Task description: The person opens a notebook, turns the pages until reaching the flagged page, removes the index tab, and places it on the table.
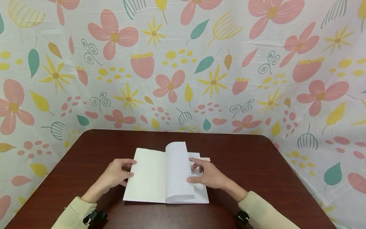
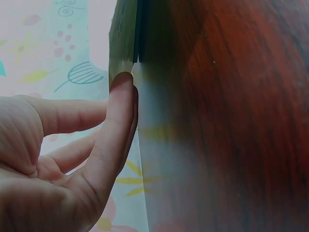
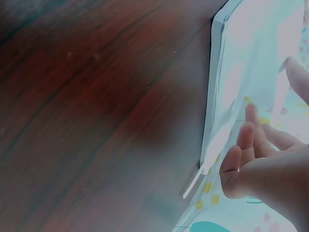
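A notebook [image 1: 145,178] lies open on the dark wooden table, its left side blank cream. A curved stack of lined pages [image 1: 178,171] stands lifted near the middle, over the pages at right. At the left edge, my left hand [image 1: 115,173] holds the cover between thumb and fingers; the fingertips also show at that edge in the left wrist view. With thumb and forefinger, my right hand [image 1: 210,174] holds the free edge of the lifted pages. Its other fingers [image 3: 245,137] are bent beside the page block in the right wrist view.
A pale pink strip [image 1: 206,159] sticks out past the notebook's upper right edge. The brown table [image 1: 243,149] reaches back to a flower-patterned cloth [image 1: 171,63], which also hangs at both sides. Dark straps [image 1: 243,217] sit on both wrists over light sleeves.
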`<state>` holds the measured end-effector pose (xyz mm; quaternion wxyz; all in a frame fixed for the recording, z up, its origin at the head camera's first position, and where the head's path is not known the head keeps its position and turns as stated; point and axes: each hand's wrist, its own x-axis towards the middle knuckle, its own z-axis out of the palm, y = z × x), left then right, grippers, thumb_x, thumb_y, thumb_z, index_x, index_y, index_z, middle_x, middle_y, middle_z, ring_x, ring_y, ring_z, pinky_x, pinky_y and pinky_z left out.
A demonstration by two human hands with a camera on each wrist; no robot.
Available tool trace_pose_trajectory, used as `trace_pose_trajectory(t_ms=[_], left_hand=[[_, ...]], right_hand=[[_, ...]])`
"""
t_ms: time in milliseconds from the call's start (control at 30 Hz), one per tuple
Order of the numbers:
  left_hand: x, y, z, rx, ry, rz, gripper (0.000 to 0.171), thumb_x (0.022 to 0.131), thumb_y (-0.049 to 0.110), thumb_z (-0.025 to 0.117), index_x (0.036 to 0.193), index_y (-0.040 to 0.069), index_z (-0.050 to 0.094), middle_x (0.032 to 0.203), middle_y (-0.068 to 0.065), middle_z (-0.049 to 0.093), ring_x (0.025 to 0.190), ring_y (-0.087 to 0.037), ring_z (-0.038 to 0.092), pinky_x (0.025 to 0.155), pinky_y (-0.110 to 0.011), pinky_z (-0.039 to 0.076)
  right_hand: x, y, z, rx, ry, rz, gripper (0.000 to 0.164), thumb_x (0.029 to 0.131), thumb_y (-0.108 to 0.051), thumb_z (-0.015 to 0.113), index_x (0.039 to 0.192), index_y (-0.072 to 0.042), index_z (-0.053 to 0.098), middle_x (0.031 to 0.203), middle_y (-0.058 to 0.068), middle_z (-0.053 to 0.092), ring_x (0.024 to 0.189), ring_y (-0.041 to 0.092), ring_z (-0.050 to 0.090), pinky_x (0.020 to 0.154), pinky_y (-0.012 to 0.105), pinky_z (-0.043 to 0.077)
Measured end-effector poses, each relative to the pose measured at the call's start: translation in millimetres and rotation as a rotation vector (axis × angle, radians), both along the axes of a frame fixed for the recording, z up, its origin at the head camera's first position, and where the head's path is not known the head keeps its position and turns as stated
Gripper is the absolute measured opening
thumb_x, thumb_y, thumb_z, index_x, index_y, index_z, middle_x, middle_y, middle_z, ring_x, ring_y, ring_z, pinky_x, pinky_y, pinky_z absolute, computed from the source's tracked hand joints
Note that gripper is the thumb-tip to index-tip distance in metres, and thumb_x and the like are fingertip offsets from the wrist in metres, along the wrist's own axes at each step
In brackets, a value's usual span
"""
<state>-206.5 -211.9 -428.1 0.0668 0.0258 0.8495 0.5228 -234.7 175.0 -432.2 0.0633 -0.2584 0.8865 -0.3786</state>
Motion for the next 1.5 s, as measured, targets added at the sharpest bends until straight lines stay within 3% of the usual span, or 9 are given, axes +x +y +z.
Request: trace_pose_trajectory(t_ms=[367, 633, 1300, 1500], left_hand=[[-0.1, 2, 2.7, -0.012, 0.009, -0.004, 0.045, 0.090, -0.011, 0.073, 0.134, -0.007, 0.065, 0.119, -0.023, 0.065, 0.083, -0.026, 0.072, 0.058, -0.043, 0.063], [0.9, 1, 3.2, -0.008, 0.003, -0.003, 0.045, 0.090, -0.010, 0.073, 0.135, -0.007, 0.065, 0.120, -0.023, 0.065, 0.082, -0.026, 0.072, 0.059, -0.043, 0.063], [2.2, 1, 2.5, -0.006, 0.010, 0.004, 0.045, 0.089, -0.011, 0.073, 0.133, -0.006, 0.066, 0.119, -0.023, 0.065, 0.083, -0.026, 0.071, 0.058, -0.043, 0.062], [1.8, 2, 3.9, -0.016, 0.009, 0.004, 0.044, 0.090, -0.010, 0.073, 0.133, -0.006, 0.066, 0.121, -0.024, 0.064, 0.083, -0.026, 0.071, 0.059, -0.043, 0.063]], right_hand=[[-1.3, -4, 1.2, -0.083, -0.015, 0.030, 0.074, 0.091, -0.021, 0.086, 0.152, 0.003, 0.052, 0.095, -0.003, 0.075, 0.083, 0.019, 0.060, 0.064, 0.026, 0.047], [-0.3, -8, 6.0, -0.113, -0.047, 0.049, 0.073, 0.092, -0.018, 0.084, 0.153, 0.001, 0.050, 0.089, -0.004, 0.076, 0.078, 0.013, 0.058, 0.068, 0.025, 0.045], [1.4, -30, 17.0, -0.137, -0.056, 0.052, 0.074, 0.091, -0.015, 0.085, 0.154, -0.001, 0.051, 0.087, -0.005, 0.077, 0.092, 0.017, 0.063, 0.078, 0.029, 0.048], [-0.2, -38, 18.0, -0.156, -0.072, 0.069, 0.073, 0.091, -0.015, 0.085, 0.154, 0.001, 0.051, 0.086, -0.003, 0.077, 0.085, 0.015, 0.064, 0.075, 0.027, 0.049]])
